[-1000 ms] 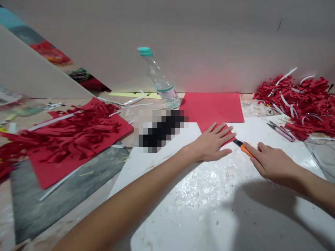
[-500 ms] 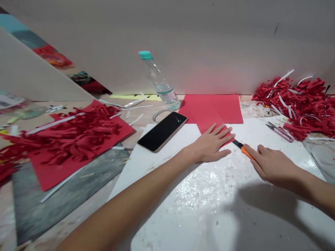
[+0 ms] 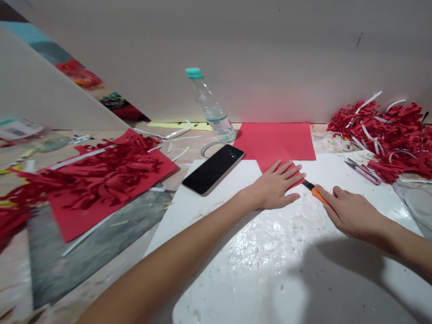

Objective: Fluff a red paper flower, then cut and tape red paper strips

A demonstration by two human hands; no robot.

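My left hand (image 3: pixel 278 185) lies flat with its fingers spread, pressing on a red sheet (image 3: pixel 265 163) that rests on the white board (image 3: pixel 256 265). Wrapped round the orange handle of a utility knife (image 3: pixel 317 194) is my right hand (image 3: pixel 351 210). The dark blade points up and left, its tip at the right edge of the sheet beside my left fingertips. Behind, a larger red sheet (image 3: pixel 293 139) lies partly under the first one, against the wall.
A phone (image 3: pixel 213 169) lies left of my left hand, with a leaning water bottle (image 3: pixel 218 119) behind it. Red fringed strips (image 3: pixel 111 175) cover a red sheet at left. On the right are thread snips (image 3: pixel 364 172) and a heap of red tassels (image 3: pixel 398 130).
The view has shifted slightly, so everything appears a little further right. Both hands and the knife keep about the same place on the red sheet.
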